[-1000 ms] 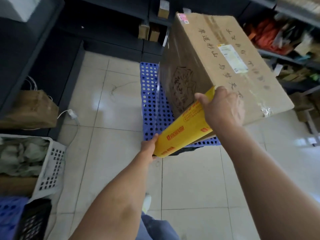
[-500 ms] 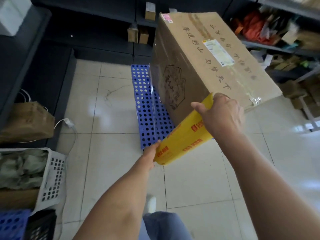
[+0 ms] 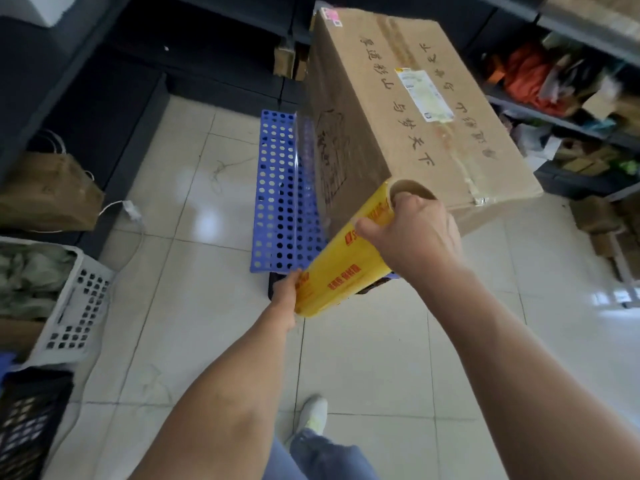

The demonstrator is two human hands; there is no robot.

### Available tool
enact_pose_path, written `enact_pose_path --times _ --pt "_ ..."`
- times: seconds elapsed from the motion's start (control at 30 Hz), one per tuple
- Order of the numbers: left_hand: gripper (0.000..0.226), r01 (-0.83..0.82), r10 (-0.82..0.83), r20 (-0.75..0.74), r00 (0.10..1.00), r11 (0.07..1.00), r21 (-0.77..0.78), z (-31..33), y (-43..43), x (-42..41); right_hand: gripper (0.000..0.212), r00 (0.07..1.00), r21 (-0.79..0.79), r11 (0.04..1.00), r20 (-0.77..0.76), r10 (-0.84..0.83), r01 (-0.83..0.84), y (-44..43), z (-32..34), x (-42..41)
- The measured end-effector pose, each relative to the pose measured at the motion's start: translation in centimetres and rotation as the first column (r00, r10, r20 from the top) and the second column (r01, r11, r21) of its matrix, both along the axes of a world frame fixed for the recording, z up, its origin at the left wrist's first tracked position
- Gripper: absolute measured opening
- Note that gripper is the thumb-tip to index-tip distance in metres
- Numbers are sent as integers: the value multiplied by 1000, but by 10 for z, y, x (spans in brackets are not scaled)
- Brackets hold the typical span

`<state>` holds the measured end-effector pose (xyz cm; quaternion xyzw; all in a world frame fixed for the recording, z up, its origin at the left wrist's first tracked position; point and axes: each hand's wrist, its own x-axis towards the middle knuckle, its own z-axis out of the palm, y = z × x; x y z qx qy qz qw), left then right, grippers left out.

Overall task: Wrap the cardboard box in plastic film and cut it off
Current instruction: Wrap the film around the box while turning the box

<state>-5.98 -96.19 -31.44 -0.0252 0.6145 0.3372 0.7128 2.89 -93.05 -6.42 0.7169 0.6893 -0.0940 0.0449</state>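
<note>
- The tiled floor point(image 3: 374, 358) is pale and glossy, and dark shelving point(image 3: 86, 81) lines its far and left edges.
- The cardboard box point(image 3: 408, 109) stands on the blue perforated pallet point(image 3: 277, 188), a big brown carton with handwritten characters and a shipping label point(image 3: 424, 95) on its top face.
- A clear sheet of plastic film point(image 3: 306, 174) stretches along the box's left side, over the pallet, down toward the roll.
- The white perforated basket point(image 3: 74, 306) sits at the left edge, holding greenish bundled material, with a brown paper bag point(image 3: 48, 192) beyond it against the shelving.
- The yellow film roll point(image 3: 346, 265) with red print is held slanted just in front of the box's near corner, its open cardboard core showing at the upper end.
- The right hand point(image 3: 412, 237) is closed over the roll's upper end, with fingers hooked into the core.
- The left hand point(image 3: 285, 292) is at the roll's lower end, touching it; the roll hides its fingers, so its grip cannot be told.
- A pale shoe point(image 3: 313, 414) and a denim trouser leg show at the bottom.
</note>
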Motion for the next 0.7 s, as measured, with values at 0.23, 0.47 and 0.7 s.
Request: enact_pose_path --times 0.23,0.47,0.7 --pt "43 -118 117 27 993 991 58 4 -22 28 31 980 67 978 34 196 -198 -10 5 19" --pt "91 -28 28 -6 1000 1000 -8 -47 -25 56 37 996 21 996 42 81 -82 -17 1 45" --pt "44 -4 4 -9 1000 1000 5 -19 -37 57 21 999 -7 1000 39 5 -5 -17 -5 54"
